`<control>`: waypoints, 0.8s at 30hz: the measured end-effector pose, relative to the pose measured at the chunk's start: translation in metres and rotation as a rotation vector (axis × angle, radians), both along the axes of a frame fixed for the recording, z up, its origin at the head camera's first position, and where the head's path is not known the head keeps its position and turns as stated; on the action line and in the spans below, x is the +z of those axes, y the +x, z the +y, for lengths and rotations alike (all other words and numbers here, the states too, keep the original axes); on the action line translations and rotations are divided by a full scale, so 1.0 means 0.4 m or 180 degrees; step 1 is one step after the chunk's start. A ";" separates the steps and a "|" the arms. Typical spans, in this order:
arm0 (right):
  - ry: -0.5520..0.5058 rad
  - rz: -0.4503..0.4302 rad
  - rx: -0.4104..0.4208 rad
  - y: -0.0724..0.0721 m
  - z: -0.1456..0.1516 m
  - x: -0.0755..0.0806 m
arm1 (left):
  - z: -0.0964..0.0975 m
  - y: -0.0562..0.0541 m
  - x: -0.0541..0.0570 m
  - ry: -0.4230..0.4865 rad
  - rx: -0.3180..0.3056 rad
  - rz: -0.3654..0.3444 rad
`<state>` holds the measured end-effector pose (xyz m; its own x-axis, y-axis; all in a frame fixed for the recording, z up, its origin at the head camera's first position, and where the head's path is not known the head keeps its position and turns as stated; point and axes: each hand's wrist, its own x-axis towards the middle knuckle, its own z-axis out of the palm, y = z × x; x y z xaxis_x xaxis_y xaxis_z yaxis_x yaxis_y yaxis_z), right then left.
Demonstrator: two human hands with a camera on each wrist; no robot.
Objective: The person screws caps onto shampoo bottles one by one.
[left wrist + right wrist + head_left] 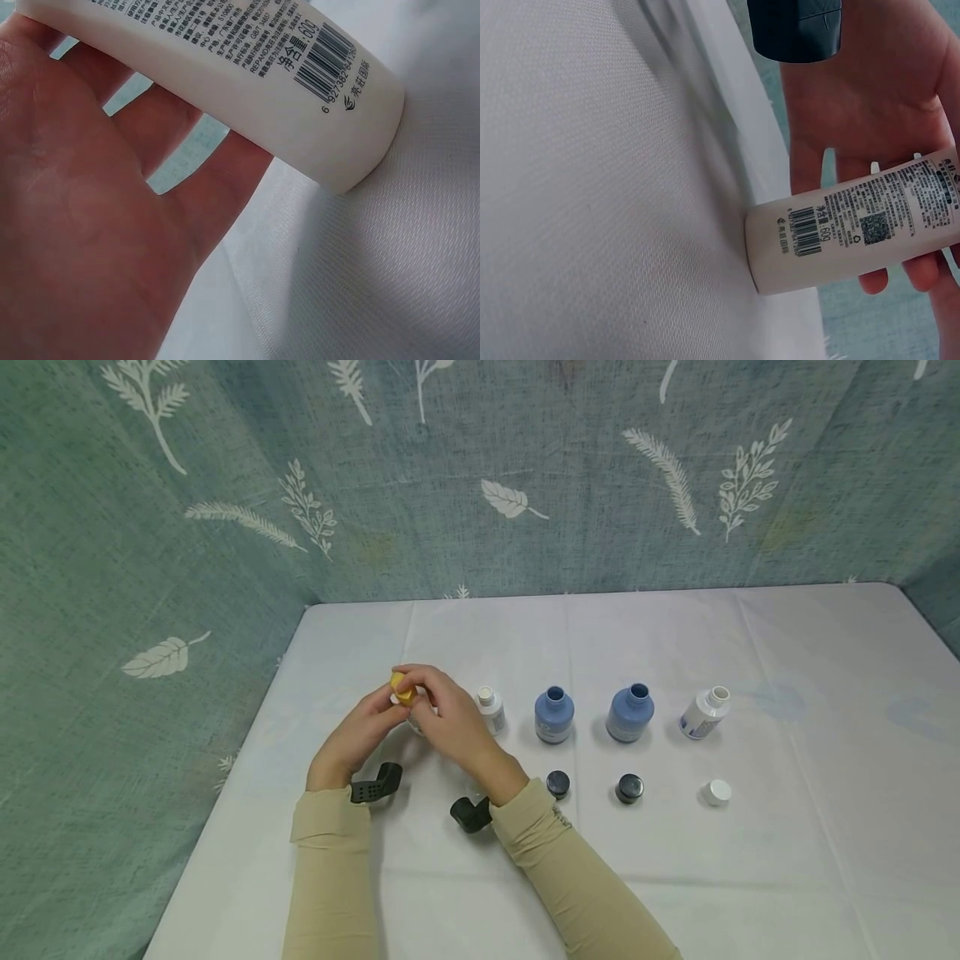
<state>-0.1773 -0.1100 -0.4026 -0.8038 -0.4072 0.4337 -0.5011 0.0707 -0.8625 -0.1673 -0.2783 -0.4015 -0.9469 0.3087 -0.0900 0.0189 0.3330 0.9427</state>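
Observation:
Both hands meet at the left of the table around a white bottle (pixel 300 127) printed with small text and a barcode. My left hand (pixel 354 733) holds this bottle, its fingers passing behind it. With thumb and fingers my right hand (pixel 457 720) pinches the yellow cap (pixel 405 695) at the bottle's top. In the right wrist view the bottle (pixel 840 232) lies across the fingers, and its base is close to the white cloth; whether it touches cannot be told. The hands hide most of the bottle in the head view.
Right of the hands stand a white bottle (pixel 492 712), two open blue bottles (pixel 554 718) (pixel 630 717) and an open white bottle (pixel 703 714). Nearer lie two black caps (pixel 558 784) (pixel 629 788) and a white cap (pixel 716 792). A patterned curtain (pixel 420 510) hangs behind the table (pixel 750 877).

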 end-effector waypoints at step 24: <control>-0.0069 -0.0044 0.0030 0.001 0.003 -0.002 | -0.007 -0.006 -0.015 -0.0010 0.0018 0.0052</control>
